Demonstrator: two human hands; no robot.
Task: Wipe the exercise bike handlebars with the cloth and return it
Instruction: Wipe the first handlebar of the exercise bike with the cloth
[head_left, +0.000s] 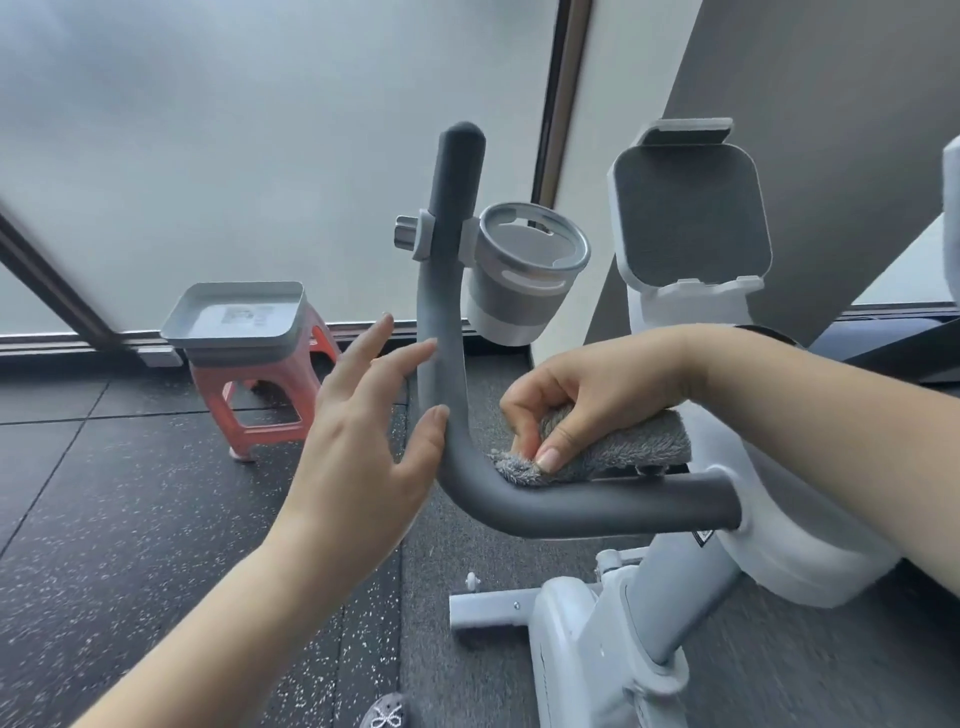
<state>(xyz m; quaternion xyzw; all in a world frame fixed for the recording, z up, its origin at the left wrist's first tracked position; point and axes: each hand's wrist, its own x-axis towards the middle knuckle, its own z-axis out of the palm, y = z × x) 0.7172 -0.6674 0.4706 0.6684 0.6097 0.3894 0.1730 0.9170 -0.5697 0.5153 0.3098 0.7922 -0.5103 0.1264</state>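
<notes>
My left hand (363, 421) is spread, fingers straight, thumb and fingertip touching the grey handlebar (519, 506) at its bend. My right hand (587, 395) pinches the fuzzy grey cloth (613, 447), pressing it on the bar's horizontal run just right of the bend. Further up, a cup holder (524, 280) is clamped to the upright. Beyond, on the floor, a grey tray (234, 322) on a pink stool (260, 410).

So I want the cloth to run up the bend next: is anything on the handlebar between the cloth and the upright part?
Yes. The left hand rests open against the handlebar at the bend, thumb and fingertips touching the tube just beyond the cloth that the right hand holds. Higher up, the cup holder is clamped to the upright.
</notes>
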